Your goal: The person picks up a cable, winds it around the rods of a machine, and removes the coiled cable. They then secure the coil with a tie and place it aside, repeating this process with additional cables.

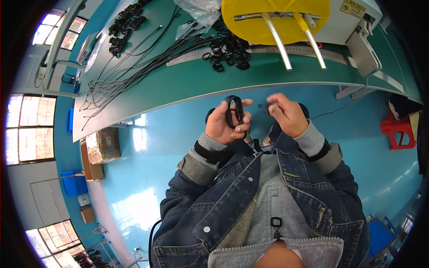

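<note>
A small coil of black cable (pixel 234 117) stands upright in my left hand (pixel 218 126), whose fingers and thumb wrap around its lower part. A hand's width to the right of the coil is my right hand (pixel 290 119), with its fingers curled and the thumb and forefinger close together. Something small and dark shows at those fingertips, too small to make out. Both hands are in front of my body, just short of the near edge of the green table (pixel 147 100).
Loose black cables (pixel 129 73) lie across the table's left part. Black coils (pixel 228 51) are heaped beside a steel ruler (pixel 190 57). Farther right stands a machine with a yellow disc (pixel 250 29) and two metal rods (pixel 278 42). A red stool (pixel 397 131) is at right.
</note>
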Motion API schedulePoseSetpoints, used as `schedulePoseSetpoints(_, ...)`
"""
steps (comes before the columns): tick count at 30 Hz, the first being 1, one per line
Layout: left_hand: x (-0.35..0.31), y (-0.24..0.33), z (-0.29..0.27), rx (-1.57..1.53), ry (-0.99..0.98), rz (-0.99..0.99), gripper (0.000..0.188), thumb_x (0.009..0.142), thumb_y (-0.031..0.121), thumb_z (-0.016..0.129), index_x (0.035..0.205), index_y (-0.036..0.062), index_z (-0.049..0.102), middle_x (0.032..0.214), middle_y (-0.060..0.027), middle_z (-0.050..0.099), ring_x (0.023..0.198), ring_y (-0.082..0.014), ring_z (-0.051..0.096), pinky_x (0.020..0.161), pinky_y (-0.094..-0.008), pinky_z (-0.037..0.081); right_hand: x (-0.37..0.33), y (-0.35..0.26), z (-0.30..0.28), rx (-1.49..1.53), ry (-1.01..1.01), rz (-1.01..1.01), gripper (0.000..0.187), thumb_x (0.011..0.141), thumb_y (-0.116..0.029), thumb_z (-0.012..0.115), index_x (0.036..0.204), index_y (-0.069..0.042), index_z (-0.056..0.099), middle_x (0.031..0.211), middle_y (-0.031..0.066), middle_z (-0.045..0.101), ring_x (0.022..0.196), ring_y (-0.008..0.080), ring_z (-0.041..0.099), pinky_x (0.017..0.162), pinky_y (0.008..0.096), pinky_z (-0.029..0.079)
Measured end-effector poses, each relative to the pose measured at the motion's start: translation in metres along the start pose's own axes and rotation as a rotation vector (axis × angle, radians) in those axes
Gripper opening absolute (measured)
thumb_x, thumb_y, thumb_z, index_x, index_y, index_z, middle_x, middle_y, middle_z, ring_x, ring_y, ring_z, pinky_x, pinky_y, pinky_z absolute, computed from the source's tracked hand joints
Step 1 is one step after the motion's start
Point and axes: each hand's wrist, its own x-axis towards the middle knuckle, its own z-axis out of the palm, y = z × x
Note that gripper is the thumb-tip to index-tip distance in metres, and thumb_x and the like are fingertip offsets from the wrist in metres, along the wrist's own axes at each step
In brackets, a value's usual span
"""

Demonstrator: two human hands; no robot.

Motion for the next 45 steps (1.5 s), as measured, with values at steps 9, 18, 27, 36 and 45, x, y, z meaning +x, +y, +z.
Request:
schedulePoseSetpoints(9,-0.007,0.082,-0.053,0.020,-0.045,0.015,0.072,0.083,0.064,0.040,0.114,-0.0011,0.046,0.091,-0.0153,0.053,0.071,-0.0199,0.050,0.048,-0.0256,0.042,-0.019,0.022,0.011,0.092,-0.198,0.217,0.018,0.086,-0.017,0.055,0.086,0.000,0.055,0.062,0.0069,0.055,0.054,0.0118,0.051,0.051,0.0263,0.040)
schedulePoseSetpoints(18,-0.037,0.350,-0.113,1.769,0.893,0.546,0.042,0.077,0.033,0.064,0.110,0.0079,0.058,0.099,-0.0139,0.059,0.089,-0.0270,0.058,0.076,-0.0335,0.049,-0.021,0.024,0.019,0.038,-0.227,0.228,0.015,0.084,-0.014,0.055,0.083,0.001,0.057,0.061,0.0068,0.055,0.054,0.0118,0.052,0.050,0.0266,0.040)
schedulePoseSetpoints(27,0.012,0.259,-0.091,2.388,0.882,0.552,0.024,0.081,0.025,0.056,0.098,0.0103,0.065,0.091,-0.0114,0.063,0.085,-0.0324,0.059,0.075,-0.0386,0.047,-0.021,0.027,0.011,-0.034,-0.219,0.271,0.016,0.081,-0.016,0.059,0.083,0.001,0.058,0.061,0.0088,0.056,0.052,0.0144,0.053,0.049,0.0273,0.041)
schedulePoseSetpoints(36,-0.018,0.259,-0.022,1.612,1.051,1.536,0.013,0.088,0.011,0.050,0.091,0.0030,0.060,0.066,-0.0111,0.057,0.059,-0.0204,0.054,0.058,-0.0289,0.044,-0.028,0.019,-0.003,-0.035,-0.181,0.230,0.016,0.081,-0.014,0.059,0.089,0.000,0.058,0.064,0.0089,0.057,0.053,0.0147,0.052,0.049,0.0273,0.040)
schedulePoseSetpoints(45,-0.045,0.088,0.119,2.219,0.184,1.182,0.024,0.068,-0.004,0.061,0.090,0.0039,0.062,0.063,-0.0087,0.053,0.050,-0.0223,0.047,0.045,-0.0316,0.037,-0.006,-0.097,-0.072,-0.457,0.604,-0.674,0.036,0.076,-0.015,0.068,0.106,0.002,0.056,0.101,0.0174,0.058,0.066,0.0210,0.054,0.053,0.0265,0.044)
